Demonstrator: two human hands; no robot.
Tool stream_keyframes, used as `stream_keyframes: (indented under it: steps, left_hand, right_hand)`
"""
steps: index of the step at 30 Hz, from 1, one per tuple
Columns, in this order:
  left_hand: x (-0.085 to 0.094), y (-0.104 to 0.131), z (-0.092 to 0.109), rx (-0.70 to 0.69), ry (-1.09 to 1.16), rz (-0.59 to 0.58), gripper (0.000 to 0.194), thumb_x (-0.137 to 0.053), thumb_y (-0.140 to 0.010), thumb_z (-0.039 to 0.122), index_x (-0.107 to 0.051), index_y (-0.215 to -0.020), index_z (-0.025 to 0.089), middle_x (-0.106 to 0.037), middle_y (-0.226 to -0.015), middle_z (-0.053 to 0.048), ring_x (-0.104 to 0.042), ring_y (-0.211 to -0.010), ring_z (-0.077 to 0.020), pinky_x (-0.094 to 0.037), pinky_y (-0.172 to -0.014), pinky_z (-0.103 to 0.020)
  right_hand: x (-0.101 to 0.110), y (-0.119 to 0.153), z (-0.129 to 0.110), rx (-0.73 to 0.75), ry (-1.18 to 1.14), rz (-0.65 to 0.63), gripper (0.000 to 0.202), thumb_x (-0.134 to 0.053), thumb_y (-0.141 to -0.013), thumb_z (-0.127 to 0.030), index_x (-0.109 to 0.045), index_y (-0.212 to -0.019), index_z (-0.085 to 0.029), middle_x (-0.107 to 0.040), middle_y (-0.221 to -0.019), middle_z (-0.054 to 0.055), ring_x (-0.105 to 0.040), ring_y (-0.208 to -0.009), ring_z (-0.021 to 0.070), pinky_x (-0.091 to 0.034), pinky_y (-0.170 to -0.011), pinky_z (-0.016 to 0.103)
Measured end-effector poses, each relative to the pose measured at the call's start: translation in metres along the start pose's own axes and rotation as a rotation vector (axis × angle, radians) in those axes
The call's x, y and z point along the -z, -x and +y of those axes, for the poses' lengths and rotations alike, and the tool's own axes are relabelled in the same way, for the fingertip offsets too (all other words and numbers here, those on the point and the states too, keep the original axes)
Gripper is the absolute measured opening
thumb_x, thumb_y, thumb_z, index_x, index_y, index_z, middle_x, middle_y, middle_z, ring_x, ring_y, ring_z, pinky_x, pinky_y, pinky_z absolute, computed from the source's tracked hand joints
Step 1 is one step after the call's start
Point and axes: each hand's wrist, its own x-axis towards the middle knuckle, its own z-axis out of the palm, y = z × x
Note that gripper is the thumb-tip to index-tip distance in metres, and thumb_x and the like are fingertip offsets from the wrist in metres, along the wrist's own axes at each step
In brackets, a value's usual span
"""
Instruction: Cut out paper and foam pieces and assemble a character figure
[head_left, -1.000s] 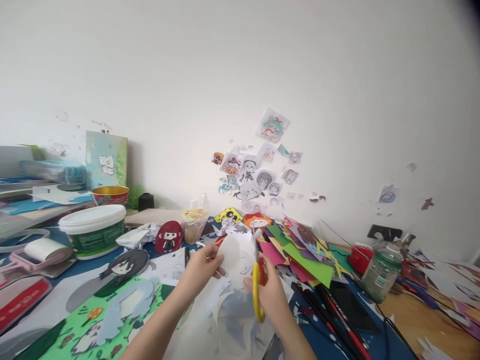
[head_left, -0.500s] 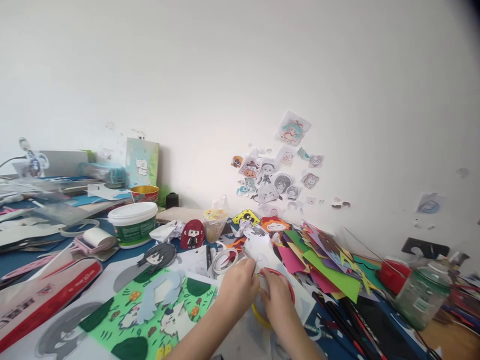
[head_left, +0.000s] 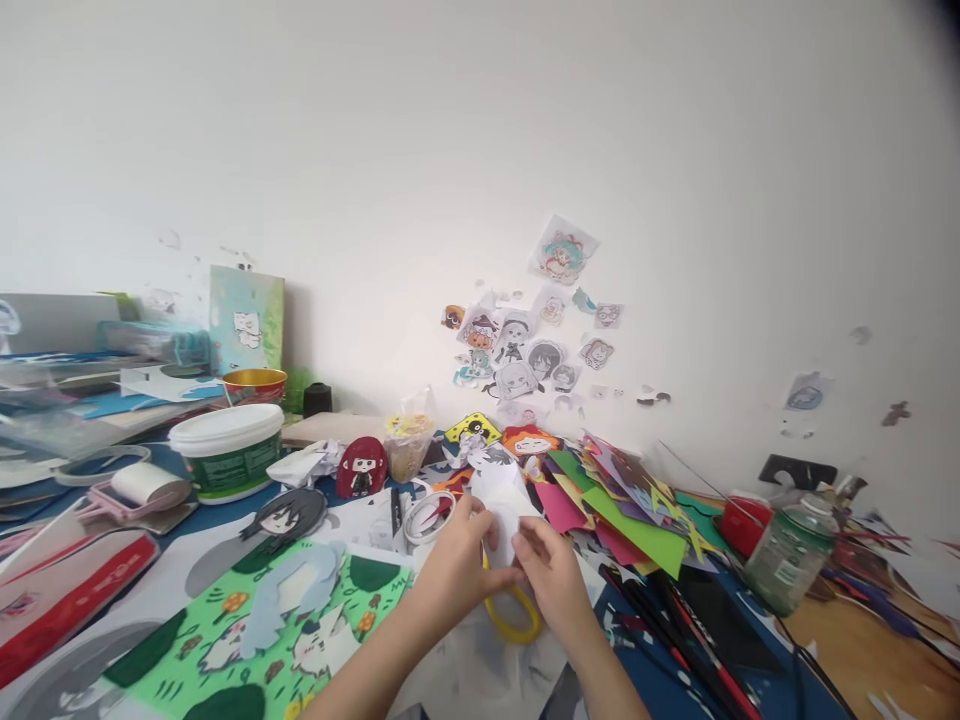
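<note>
White paper piece point(head_left: 504, 538) held at lower centre of frame, gripped at left edge by left hand point(head_left: 463, 550), pinched at right edge by right hand point(head_left: 550, 562). Yellow scissors handle point(head_left: 517, 636) seen between wrists; whether gripped, cannot be told.

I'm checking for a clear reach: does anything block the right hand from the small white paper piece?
Nothing visible does: the right hand touches the small white paper piece. The yellow scissor loop shows below, not between them.
</note>
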Motion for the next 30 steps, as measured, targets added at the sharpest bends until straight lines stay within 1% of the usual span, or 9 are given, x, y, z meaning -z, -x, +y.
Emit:
stream_keyframes:
  steps: [4,9,13,15,17,19,21,26,30]
  left_hand:
    - [0.0,-0.005,-0.008,-0.011,0.15,-0.09,0.03,-0.069,-0.061,0.033,-0.043,-0.066,0.019,-0.039,-0.089,0.0,-0.044,-0.06,-0.0088,-0.042,-0.057,-0.024]
    - [0.0,-0.009,-0.012,-0.041,0.195,-0.101,0.023,-0.064,-0.068,0.035,-0.049,-0.069,0.018,-0.039,-0.086,0.0,-0.045,-0.064,-0.0097,-0.043,-0.059,-0.023]
    - [0.002,-0.009,-0.009,-0.041,0.188,-0.086,0.017,-0.05,-0.079,0.035,-0.052,-0.075,0.019,-0.041,-0.089,-0.002,-0.048,-0.071,-0.0123,-0.045,-0.062,-0.025]
    - [0.003,-0.008,-0.008,-0.04,0.167,-0.07,0.018,-0.045,-0.082,0.034,-0.053,-0.076,0.019,-0.042,-0.089,-0.002,-0.049,-0.074,-0.0137,-0.046,-0.063,-0.025]
    - [0.002,-0.008,-0.008,-0.046,0.151,-0.057,0.018,-0.043,-0.082,0.033,-0.051,-0.074,0.019,-0.043,-0.087,-0.003,-0.05,-0.075,-0.0149,-0.047,-0.063,-0.026]
    - [0.001,-0.008,-0.01,-0.058,0.151,-0.045,0.018,-0.041,-0.082,0.031,-0.049,-0.071,0.019,-0.044,-0.084,-0.003,-0.051,-0.076,-0.0155,-0.048,-0.063,-0.026]
    - [0.0,-0.009,-0.01,-0.055,0.173,-0.036,0.017,-0.04,-0.081,0.03,-0.047,-0.07,0.02,-0.045,-0.085,-0.003,-0.051,-0.074,-0.015,-0.049,-0.062,-0.026]
    - [0.007,-0.011,-0.007,0.02,0.256,-0.038,0.017,-0.04,-0.079,0.033,-0.045,-0.07,0.02,-0.048,-0.091,-0.005,-0.055,-0.067,-0.0136,-0.05,-0.054,-0.025]
    - [0.035,-0.014,-0.008,0.218,0.188,0.113,0.021,-0.035,-0.081,0.038,-0.046,-0.078,0.02,-0.056,-0.08,-0.001,-0.06,-0.058,-0.0151,-0.048,-0.057,-0.027]
  right_hand:
    - [0.003,-0.002,0.002,-0.013,-0.091,0.027,0.036,-0.06,-0.074,-0.047,-0.062,-0.091,-0.016,-0.065,-0.088,0.01,-0.062,-0.078,0.0233,-0.051,-0.068,0.032]
    - [0.005,-0.001,-0.006,-0.089,-0.175,0.027,0.041,-0.062,-0.071,-0.049,-0.061,-0.094,-0.016,-0.065,-0.094,0.011,-0.062,-0.085,0.0253,-0.051,-0.065,0.03]
    - [0.004,0.001,-0.014,-0.013,-0.271,-0.08,0.036,-0.062,-0.075,-0.043,-0.059,-0.098,-0.017,-0.065,-0.099,0.01,-0.061,-0.093,0.0247,-0.049,-0.076,0.031]
    - [0.004,0.0,-0.013,0.017,-0.265,-0.087,0.031,-0.061,-0.076,-0.039,-0.059,-0.097,-0.017,-0.065,-0.098,0.009,-0.06,-0.091,0.0229,-0.047,-0.079,0.03]
    - [0.003,-0.002,-0.007,-0.012,-0.176,-0.01,0.025,-0.061,-0.075,-0.037,-0.06,-0.088,-0.016,-0.065,-0.083,0.006,-0.061,-0.077,0.0202,-0.048,-0.069,0.028]
    - [0.003,-0.004,0.0,-0.055,-0.066,0.079,0.022,-0.06,-0.074,-0.038,-0.058,-0.075,-0.016,-0.059,-0.064,0.001,-0.056,-0.06,0.0168,-0.045,-0.056,0.025]
    - [0.002,-0.004,0.004,-0.073,-0.003,0.126,0.024,-0.058,-0.074,-0.04,-0.055,-0.068,-0.016,-0.053,-0.056,-0.001,-0.05,-0.052,0.0147,-0.042,-0.049,0.024]
    - [0.002,-0.004,0.002,-0.078,0.016,0.137,0.024,-0.057,-0.073,-0.039,-0.056,-0.068,-0.016,-0.055,-0.059,0.0,-0.051,-0.054,0.015,-0.042,-0.052,0.024]
    - [0.011,-0.005,0.002,-0.096,-0.049,0.3,0.025,-0.063,-0.067,-0.04,-0.059,-0.07,-0.015,-0.06,-0.064,0.002,-0.055,-0.063,0.0182,-0.045,-0.058,0.026]
